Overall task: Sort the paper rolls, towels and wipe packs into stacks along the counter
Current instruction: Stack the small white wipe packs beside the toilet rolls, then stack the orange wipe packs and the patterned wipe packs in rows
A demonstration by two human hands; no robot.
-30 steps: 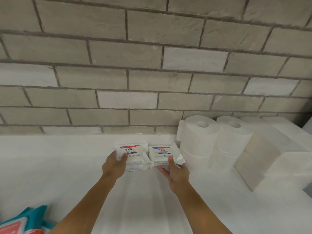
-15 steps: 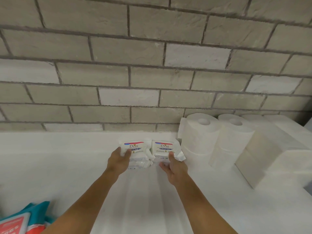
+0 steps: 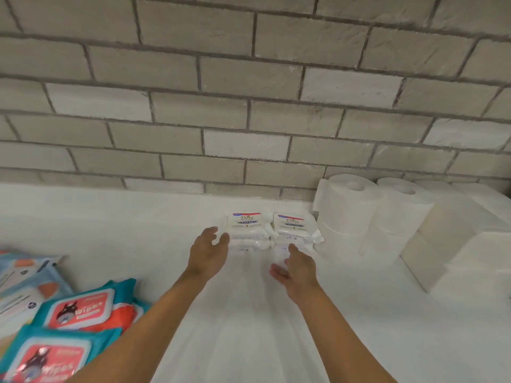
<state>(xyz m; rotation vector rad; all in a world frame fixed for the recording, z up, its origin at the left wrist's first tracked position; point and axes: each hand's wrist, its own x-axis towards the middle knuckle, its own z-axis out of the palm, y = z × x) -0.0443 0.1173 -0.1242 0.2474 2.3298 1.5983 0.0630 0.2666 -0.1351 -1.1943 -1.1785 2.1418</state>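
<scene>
Two short stacks of white Dove wipe packs stand side by side at the back of the white counter [image 3: 110, 217]: the left stack [image 3: 247, 229] and the right stack [image 3: 294, 229]. My left hand [image 3: 208, 252] hovers open just in front of the left stack, fingertips close to its corner. My right hand [image 3: 297, 269] is open, a little in front of the right stack, holding nothing. White paper rolls [image 3: 345, 214] are stacked two high right of the packs, and folded white towels [image 3: 453, 244] sit beyond them.
Teal and red wipe packs [image 3: 80, 308] lie in a loose heap at the lower left, with paler blue packs [image 3: 25, 275] behind them. A grey brick wall [image 3: 249, 92] rises directly behind the counter.
Both hands have let go of the Dove packs and pulled back toward me, fingers spread. The view has tilted and shifted left, bringing the teal wipe packs into sight.
</scene>
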